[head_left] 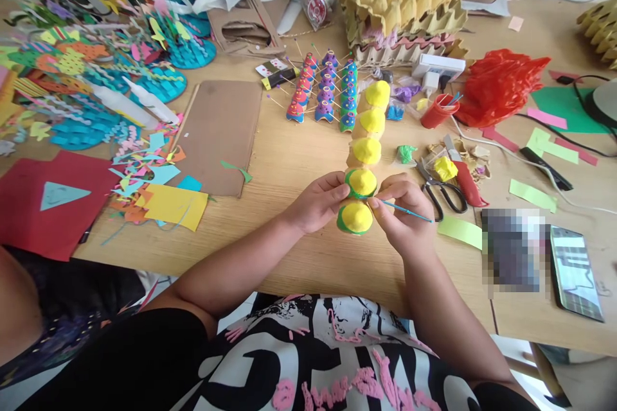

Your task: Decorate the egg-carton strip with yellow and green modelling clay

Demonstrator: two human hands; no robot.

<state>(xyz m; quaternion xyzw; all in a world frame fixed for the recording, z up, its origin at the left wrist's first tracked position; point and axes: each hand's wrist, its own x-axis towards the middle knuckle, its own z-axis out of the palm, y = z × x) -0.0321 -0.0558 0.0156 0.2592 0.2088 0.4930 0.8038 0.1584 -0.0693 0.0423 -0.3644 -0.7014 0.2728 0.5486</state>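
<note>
A strip of egg-carton cups (367, 151) stretches away from me above the near part of the table. Its several domes are yellow on top, and the two nearest have green round their lower edges. My left hand (322, 201) pinches the strip from the left, by the second-nearest dome. On the other side, my right hand (405, 215) has its fingers closed on a thin blue stick (412, 212). The stick's inner end meets the gap between the two nearest domes; its exact tip is hidden by the fingers.
Beyond stand three decorated carton strips, red (303, 87), purple (328, 87) and blue-green (348, 93), with pins sticking out. Scissors (436, 189), a red-handled cutter (465, 173) and green clay (406, 153) lie right. Cardboard (219, 135) and paper scraps are left; a phone (576, 273) lies far right.
</note>
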